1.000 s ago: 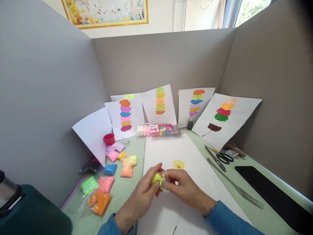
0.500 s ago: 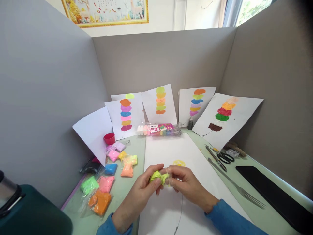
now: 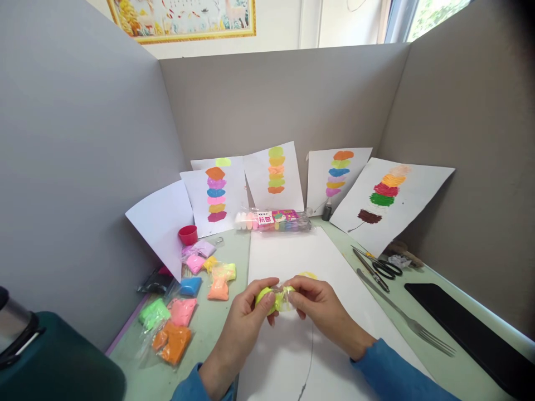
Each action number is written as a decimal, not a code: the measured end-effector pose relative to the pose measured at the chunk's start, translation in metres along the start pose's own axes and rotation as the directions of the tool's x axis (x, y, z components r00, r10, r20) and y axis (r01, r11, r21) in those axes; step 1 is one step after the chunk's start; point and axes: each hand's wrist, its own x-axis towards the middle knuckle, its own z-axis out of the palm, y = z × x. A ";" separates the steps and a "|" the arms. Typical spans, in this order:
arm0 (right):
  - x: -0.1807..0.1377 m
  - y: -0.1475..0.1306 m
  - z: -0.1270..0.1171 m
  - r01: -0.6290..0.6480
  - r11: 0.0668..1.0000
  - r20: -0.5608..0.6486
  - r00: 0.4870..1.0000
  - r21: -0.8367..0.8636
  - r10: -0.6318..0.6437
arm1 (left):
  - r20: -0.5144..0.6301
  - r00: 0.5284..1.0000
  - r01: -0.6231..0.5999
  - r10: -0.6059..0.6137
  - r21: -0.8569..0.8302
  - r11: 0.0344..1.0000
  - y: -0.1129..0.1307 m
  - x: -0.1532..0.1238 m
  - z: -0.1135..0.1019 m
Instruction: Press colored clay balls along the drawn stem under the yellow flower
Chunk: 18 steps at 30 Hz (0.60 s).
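Note:
Both of my hands meet over a white sheet of paper (image 3: 292, 356) in front of me. My left hand (image 3: 246, 323) pinches a lump of yellow-green clay (image 3: 267, 296) that sits in a clear plastic wrapper (image 3: 284, 294). My right hand (image 3: 320, 306) grips the other end of that wrapper with closed fingers. A yellow clay patch (image 3: 308, 274) on the sheet shows just behind my right fingers.
Small bags of coloured clay (image 3: 179, 312) lie at the left, near a red cup (image 3: 188, 234). A clay pack (image 3: 273, 220) lies at the back below propped sheets with colour stacks (image 3: 276, 170). Scissors (image 3: 376, 266), a fork (image 3: 412, 326) and a black slab (image 3: 468, 328) lie at the right.
My hands have shifted slightly and worked the wrapper; more of the yellow-green lump now shows rounded at my left fingertips. The yellow patch is more hidden by my right hand.

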 end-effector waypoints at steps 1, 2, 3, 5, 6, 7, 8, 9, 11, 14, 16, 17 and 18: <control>0.001 0.001 -0.001 -0.027 0.999 -0.006 1.000 0.027 0.028 | 0.001 1.000 0.007 -0.007 -0.018 1.000 0.001 -0.001 -0.001; 0.001 0.003 -0.002 -0.042 0.998 -0.004 0.999 0.041 0.042 | 0.002 1.000 0.010 -0.010 -0.034 0.999 0.001 -0.001 -0.001; 0.001 0.003 -0.003 -0.043 0.998 0.002 0.999 0.043 0.043 | 0.005 1.000 0.012 -0.012 -0.050 0.999 0.001 -0.001 -0.002; 0.001 0.004 -0.004 -0.032 0.999 0.002 0.999 0.035 0.032 | 0.014 1.000 0.017 -0.016 -0.083 0.996 0.000 -0.002 -0.003; 0.001 0.004 -0.004 -0.032 0.999 -0.004 0.999 0.039 0.032 | 0.019 1.000 0.019 -0.017 -0.103 0.995 0.000 -0.001 -0.003; 0.001 0.004 -0.005 -0.037 0.998 -0.014 0.999 0.050 0.038 | 0.025 1.000 0.021 -0.018 -0.124 0.992 -0.001 -0.001 -0.003; 0.001 0.003 -0.005 -0.047 0.997 -0.023 0.999 0.069 0.048 | 0.028 0.999 0.020 -0.016 -0.145 0.989 -0.001 -0.001 -0.004; 0.001 0.003 -0.005 -0.058 0.994 -0.029 0.998 0.088 0.061 | 0.028 1.000 0.017 -0.013 -0.165 0.986 -0.001 -0.001 -0.004; 0.001 0.002 -0.005 -0.069 0.992 -0.027 0.997 0.107 0.073 | 0.024 1.000 0.013 -0.008 -0.192 0.981 -0.001 -0.002 -0.005; 0.001 0.000 -0.006 -0.073 0.990 -0.021 0.997 0.117 0.075 | 0.019 1.000 0.024 -0.021 -0.193 0.981 -0.002 -0.003 -0.005; 0.001 -0.001 -0.006 -0.086 0.983 -0.030 0.995 0.164 0.092 | 0.003 1.000 0.029 -0.028 -0.191 0.981 -0.003 -0.003 -0.006; 0.000 -0.002 -0.007 -0.094 0.977 -0.032 0.994 0.193 0.102 | -0.003 0.999 0.030 -0.032 -0.193 0.981 -0.003 -0.003 -0.006; 0.000 -0.003 -0.008 -0.101 0.970 -0.030 0.993 0.220 0.110 | -0.005 0.999 0.030 -0.032 -0.196 0.980 -0.003 -0.003 -0.006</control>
